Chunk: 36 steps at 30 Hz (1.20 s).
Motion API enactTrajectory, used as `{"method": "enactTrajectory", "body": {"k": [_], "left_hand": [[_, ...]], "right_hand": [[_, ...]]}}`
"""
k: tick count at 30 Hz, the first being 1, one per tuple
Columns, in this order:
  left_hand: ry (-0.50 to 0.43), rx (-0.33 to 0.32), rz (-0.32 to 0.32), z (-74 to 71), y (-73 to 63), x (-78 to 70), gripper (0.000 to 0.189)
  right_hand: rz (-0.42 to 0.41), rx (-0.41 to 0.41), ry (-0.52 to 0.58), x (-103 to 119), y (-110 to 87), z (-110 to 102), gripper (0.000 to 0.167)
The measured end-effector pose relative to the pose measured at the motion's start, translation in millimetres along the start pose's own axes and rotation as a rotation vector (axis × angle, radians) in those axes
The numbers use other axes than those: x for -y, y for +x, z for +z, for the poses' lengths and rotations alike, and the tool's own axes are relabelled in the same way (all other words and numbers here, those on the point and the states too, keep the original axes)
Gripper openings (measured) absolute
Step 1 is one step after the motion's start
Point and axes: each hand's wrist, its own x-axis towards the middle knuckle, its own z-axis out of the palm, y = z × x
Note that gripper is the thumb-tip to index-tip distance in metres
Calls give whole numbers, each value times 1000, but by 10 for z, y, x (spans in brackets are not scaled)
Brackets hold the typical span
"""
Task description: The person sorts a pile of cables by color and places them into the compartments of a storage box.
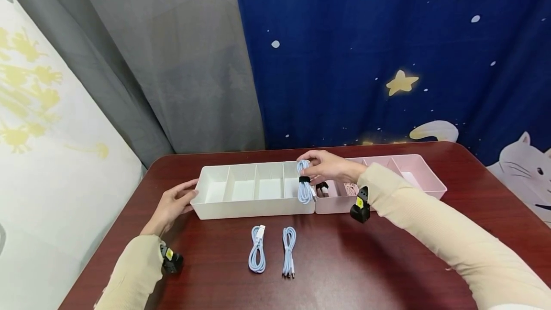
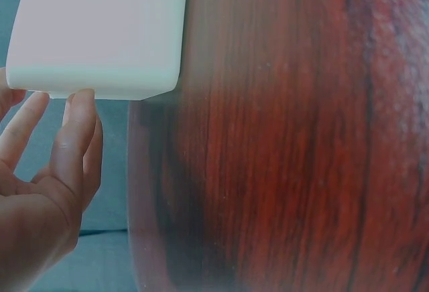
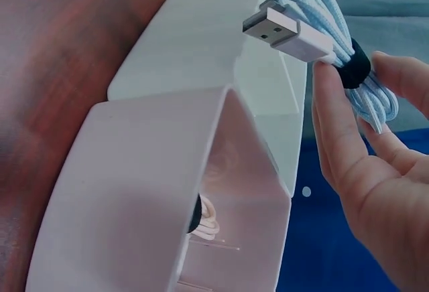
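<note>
My right hand (image 1: 329,166) pinches a coiled light-blue USB cable (image 1: 304,183) bound by a black strap. It holds the coil above the right end of a white divided box (image 1: 254,208), where this box meets a pink divided box (image 1: 336,205). The right wrist view shows the cable's white USB plug (image 3: 308,42) pointing away from the fingers. At the white box's left end, my left hand (image 1: 172,206) touches the end wall with its fingertips. Two more coiled light-blue cables, a left one (image 1: 257,252) and a right one (image 1: 289,252), lie on the table in front.
Inside the pink box are a dark-strapped bundle (image 1: 322,189) and a pink coiled cable (image 1: 351,189). Both boxes stand end to end on a dark red wooden table (image 1: 215,281). Behind it hang a grey curtain (image 1: 193,61) and a blue starry curtain (image 1: 344,61).
</note>
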Motion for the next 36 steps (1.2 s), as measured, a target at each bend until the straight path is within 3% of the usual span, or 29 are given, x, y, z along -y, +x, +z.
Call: {"method": "enactTrajectory", "body": {"k": [8,20,36], "left_hand": [[-14,1,-6,-17,-12,15,52],[-9,-10,8,-37,-2,-6,52],[-22,-11,4,-4,-7,2,51]], "right_hand": [[22,12,-15,38,117,5,48],[32,-34,40,85,267,-19,43],[65,-49,52,-43,385,42,46]]}}
